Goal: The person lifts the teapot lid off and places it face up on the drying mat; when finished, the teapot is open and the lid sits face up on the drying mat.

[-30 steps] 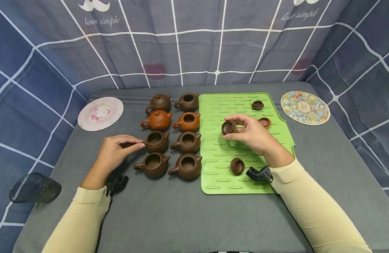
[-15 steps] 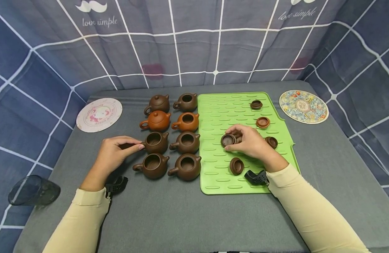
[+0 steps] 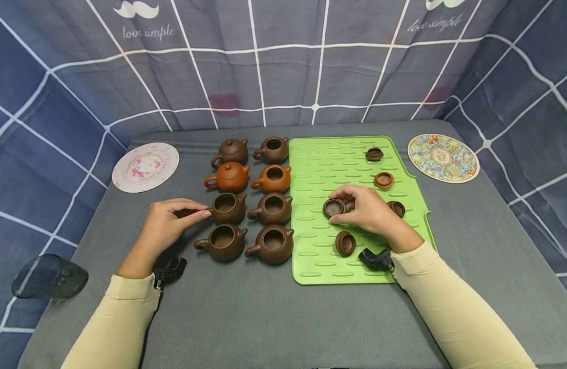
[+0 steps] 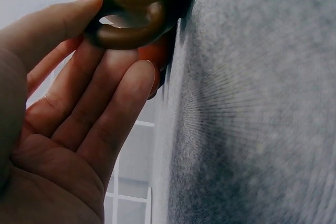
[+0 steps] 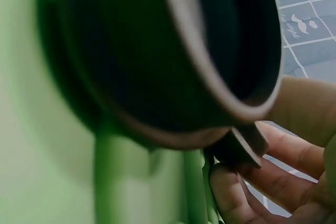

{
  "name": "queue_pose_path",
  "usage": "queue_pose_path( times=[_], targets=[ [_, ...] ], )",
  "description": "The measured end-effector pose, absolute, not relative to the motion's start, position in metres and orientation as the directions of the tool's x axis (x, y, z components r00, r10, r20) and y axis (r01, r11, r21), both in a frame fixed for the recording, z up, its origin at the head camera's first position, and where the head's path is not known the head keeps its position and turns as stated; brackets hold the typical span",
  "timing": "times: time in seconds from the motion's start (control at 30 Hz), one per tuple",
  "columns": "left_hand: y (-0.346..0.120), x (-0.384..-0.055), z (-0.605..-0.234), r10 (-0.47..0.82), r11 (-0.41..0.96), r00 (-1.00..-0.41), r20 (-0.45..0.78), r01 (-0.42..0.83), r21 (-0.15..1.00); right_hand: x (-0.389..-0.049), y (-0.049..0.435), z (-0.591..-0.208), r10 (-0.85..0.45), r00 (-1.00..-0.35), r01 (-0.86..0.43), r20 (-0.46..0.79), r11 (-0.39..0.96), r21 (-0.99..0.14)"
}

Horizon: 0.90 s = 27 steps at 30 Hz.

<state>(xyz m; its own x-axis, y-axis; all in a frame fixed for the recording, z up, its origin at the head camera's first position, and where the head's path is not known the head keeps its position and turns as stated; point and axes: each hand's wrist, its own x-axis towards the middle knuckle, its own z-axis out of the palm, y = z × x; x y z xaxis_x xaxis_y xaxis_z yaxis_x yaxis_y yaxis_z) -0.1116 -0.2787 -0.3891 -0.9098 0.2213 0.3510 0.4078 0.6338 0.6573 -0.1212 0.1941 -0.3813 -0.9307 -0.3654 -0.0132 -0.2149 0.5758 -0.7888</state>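
Note:
In the head view, my left hand pinches the handle of a lidless dark brown teapot between thumb and forefinger; the handle shows close up in the left wrist view. Over on the green mat, my right hand holds a small dark brown teapot lid by its sides, hollow face up. Another brown lid lies tilted just below that hand and fills much of the right wrist view. Beside the wrist, a further brown lid is partly covered.
Several teapots stand in two columns left of the mat; a brown one and an orange one wear lids. An orange lid and a brown lid lie farther back. Round coasters flank both sides; a dark glass sits far left.
My right hand has come down and nearer with the lid, uncovering the orange lid and the brown lid beside the wrist. The left hand stays on the teapot handle.

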Motion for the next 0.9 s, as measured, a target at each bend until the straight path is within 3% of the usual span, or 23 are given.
queue_pose_path(
  times=[0.9],
  targets=[
    [-0.279,-0.111,-0.387,0.208,0.647,-0.924,0.321,0.377,0.663,-0.119,0.204,-0.363,-0.416,-0.909,-0.234,-0.018,0.546,-0.804]
  ],
)
